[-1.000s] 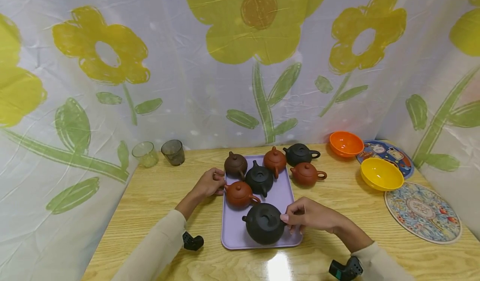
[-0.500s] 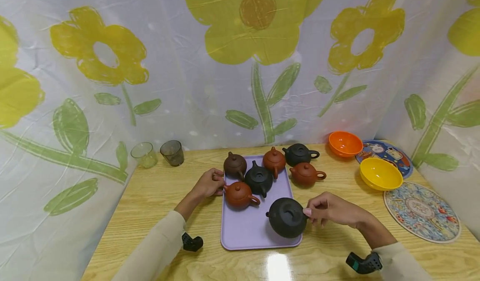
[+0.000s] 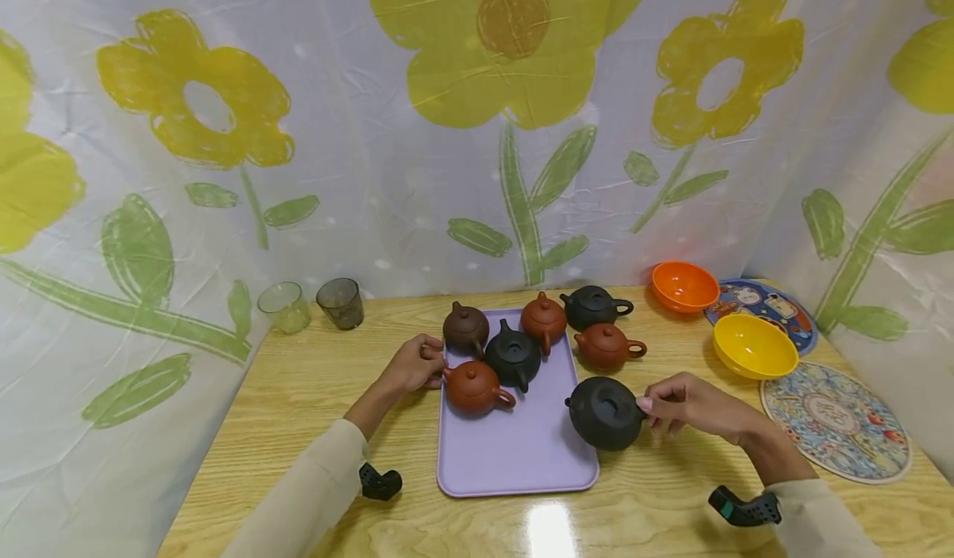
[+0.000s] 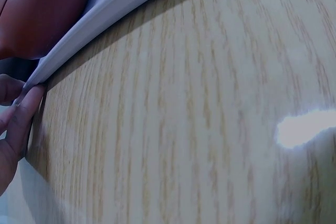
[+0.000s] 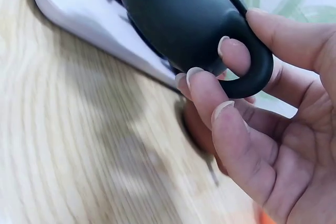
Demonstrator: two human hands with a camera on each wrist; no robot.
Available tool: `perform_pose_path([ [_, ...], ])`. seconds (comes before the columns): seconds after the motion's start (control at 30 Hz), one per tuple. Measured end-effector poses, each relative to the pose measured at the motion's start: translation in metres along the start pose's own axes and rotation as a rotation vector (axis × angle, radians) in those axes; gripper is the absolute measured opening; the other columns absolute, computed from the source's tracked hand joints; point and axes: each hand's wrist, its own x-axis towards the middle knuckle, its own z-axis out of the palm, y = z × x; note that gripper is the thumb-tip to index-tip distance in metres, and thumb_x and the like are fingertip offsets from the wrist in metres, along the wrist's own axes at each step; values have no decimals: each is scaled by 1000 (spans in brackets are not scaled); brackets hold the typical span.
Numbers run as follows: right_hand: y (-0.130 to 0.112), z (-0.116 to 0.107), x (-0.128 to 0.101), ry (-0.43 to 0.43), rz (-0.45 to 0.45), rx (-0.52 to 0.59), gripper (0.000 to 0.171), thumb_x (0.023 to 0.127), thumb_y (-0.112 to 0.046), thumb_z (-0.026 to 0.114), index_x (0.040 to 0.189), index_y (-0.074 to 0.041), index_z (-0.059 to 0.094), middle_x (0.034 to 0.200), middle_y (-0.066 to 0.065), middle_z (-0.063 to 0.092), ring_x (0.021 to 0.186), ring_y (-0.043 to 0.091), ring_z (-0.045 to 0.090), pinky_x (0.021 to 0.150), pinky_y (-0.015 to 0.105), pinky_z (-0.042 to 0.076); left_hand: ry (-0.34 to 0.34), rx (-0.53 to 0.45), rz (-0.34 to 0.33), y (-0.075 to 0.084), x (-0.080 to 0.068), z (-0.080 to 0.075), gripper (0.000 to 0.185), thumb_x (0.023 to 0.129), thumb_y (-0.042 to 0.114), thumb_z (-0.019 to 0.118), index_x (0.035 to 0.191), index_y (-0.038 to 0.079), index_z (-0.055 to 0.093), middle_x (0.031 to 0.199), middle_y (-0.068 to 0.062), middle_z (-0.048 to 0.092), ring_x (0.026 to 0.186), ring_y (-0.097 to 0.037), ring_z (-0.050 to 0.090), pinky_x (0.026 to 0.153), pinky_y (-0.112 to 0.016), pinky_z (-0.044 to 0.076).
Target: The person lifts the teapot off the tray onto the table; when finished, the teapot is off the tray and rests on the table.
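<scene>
The right wrist view cuts off most of the large black teapot [image 5: 178,19]: only its lower belly and loop handle show, and its spout is out of frame. The left wrist view shows little beyond table grain, a strip of tray rim and the underside of a red-brown teapot [image 4: 39,11]; two fingertips [image 4: 23,116] press against the rim there, but the rest of the hand is out of view.

In the head view the large black teapot hangs over the right edge of the lavender tray [image 3: 514,450], partly above the wooden table [image 3: 298,401]. Whether it rests down or is lifted cannot be told. The right hand [image 3: 689,405] pinches its handle, one finger threaded through the loop and the thumb on top. The pot's long axis runs left to right: spout toward the tray's middle, handle toward the table's right edge.

The left hand [image 3: 413,365] curls round the tray's left rim beside the red-brown teapot.

The tray's near half is bare. To the right, open tabletop lies between the pot and the patterned mat [image 3: 835,421], with a yellow bowl [image 3: 754,347] farther back.
</scene>
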Motion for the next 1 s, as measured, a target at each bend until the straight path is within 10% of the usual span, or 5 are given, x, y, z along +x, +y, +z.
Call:
perform_pose_path([
  [1.0, 30, -23, 3, 48, 111, -22, 39, 105, -24, 53, 94, 10, 66, 89, 13, 69, 80, 21, 66, 66, 30, 57, 2, -15, 2, -2, 1, 0, 30, 96, -4, 57, 126, -7, 52, 106, -20, 64, 77, -15, 67, 66, -34, 64],
])
